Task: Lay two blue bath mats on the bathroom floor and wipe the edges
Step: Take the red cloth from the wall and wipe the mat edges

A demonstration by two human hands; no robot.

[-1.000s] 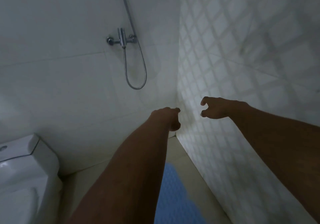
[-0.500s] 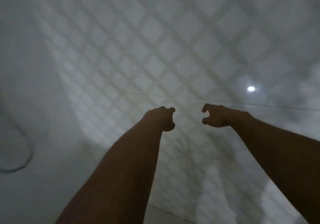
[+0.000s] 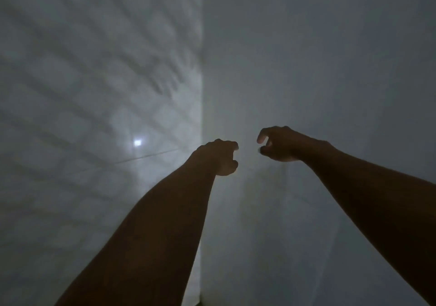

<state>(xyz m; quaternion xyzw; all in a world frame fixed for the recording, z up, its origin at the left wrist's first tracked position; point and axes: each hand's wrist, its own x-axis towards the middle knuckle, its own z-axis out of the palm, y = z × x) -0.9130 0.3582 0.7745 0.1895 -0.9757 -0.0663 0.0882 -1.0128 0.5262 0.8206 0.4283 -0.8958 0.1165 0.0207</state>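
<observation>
Both my arms reach forward at mid-height in the dim room. My left hand (image 3: 220,157) is curled loosely into a fist with nothing in it. My right hand (image 3: 278,144) sits a little higher and to the right, its fingers bent and apart, thumb and forefinger forming a small gap, holding nothing. The two hands are a short distance apart. No blue bath mat and no floor are in view.
A wall with diamond-pattern tiles (image 3: 94,116) fills the left, with a small bright light reflection (image 3: 137,142). A plain white wall (image 3: 330,69) fills the right. They meet at a vertical corner (image 3: 202,93) just behind my hands.
The view has swung right: the shower hose, toilet and blue mat seen earlier are gone, and the corner with the plain wall has come in. My hands keep the same pose.
</observation>
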